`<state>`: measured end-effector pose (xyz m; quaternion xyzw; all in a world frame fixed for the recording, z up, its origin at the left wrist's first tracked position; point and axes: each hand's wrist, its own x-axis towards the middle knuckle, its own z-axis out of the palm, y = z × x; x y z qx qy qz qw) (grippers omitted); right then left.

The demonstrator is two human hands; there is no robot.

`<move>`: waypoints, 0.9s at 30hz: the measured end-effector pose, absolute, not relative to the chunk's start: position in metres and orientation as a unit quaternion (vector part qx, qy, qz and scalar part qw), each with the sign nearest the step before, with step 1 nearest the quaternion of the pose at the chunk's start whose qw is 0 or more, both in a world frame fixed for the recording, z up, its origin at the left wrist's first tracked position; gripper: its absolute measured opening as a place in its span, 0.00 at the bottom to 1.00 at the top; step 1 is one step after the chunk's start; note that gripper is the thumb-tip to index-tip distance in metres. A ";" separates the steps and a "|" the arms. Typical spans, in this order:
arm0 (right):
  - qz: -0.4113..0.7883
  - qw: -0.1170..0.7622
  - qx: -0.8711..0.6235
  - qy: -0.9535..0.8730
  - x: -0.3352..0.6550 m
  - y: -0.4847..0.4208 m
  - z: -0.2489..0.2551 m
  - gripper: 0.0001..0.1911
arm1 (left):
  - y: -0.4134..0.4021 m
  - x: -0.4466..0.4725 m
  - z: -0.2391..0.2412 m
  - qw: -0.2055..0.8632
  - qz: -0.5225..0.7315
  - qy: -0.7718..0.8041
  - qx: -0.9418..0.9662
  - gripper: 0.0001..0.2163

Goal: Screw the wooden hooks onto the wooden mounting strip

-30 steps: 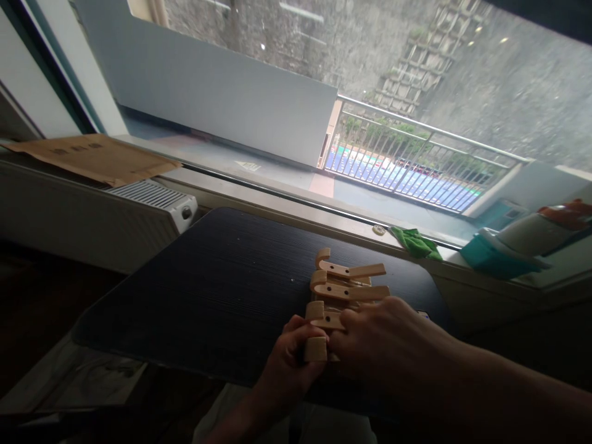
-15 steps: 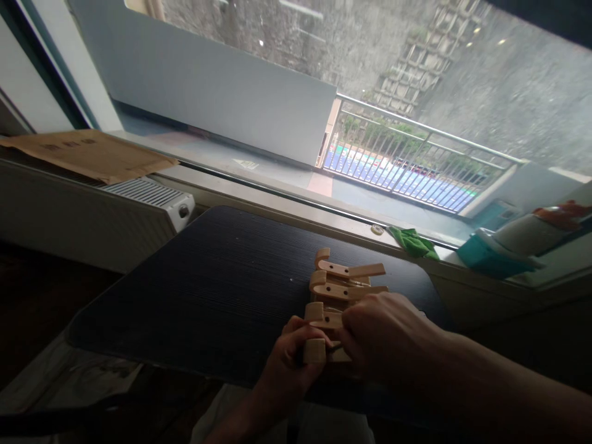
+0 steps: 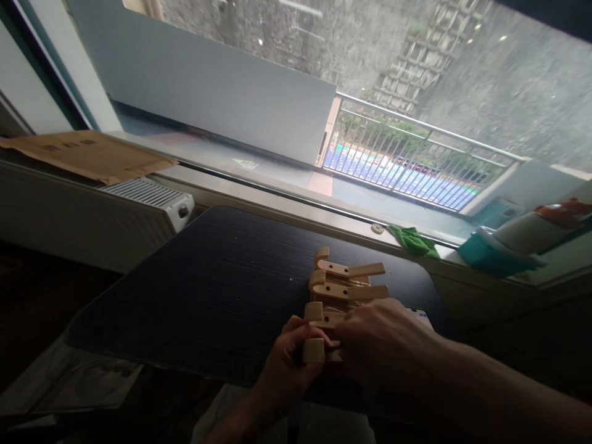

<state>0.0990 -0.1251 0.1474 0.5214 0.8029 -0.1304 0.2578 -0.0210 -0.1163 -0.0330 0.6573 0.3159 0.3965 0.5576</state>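
so the main change is the right hand [image 3: 377, 333]: its back and wrist have dropped a touch, and now you can see more of a flat phone-looking thing [image 3: 422, 316] on the table [image 3: 208, 290] behind it. my read is it's a small twist or re-grip, so the work is still on the nearest hook [image 3: 314, 350], not finished there. that hand's fingers are curled in beside the hook, but i can't tell what they grip, if anything, since the knuckles hide it.

left hand [image 3: 289, 354] has the nearest hook pinched between thumb and fingers, pretty much same spot as half a second ago. the other wooden hooks [image 3: 335, 290] haven't really budged either, lined up beyond it on the table's right side.
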 end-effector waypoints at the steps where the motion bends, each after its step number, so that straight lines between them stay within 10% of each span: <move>1: -0.137 0.257 0.547 0.784 0.101 -0.123 0.151 0.09 | -0.117 -0.022 -0.033 0.559 0.391 0.313 0.661 0.10; 7: -0.113 0.141 0.582 0.793 0.118 -0.117 0.152 0.10 | -0.120 -0.033 -0.031 0.571 0.381 0.283 0.670 0.22; 27: -0.038 0.169 0.568 0.805 0.152 -0.061 0.156 0.09 | -0.042 0.019 -0.018 0.538 0.417 0.328 0.655 0.16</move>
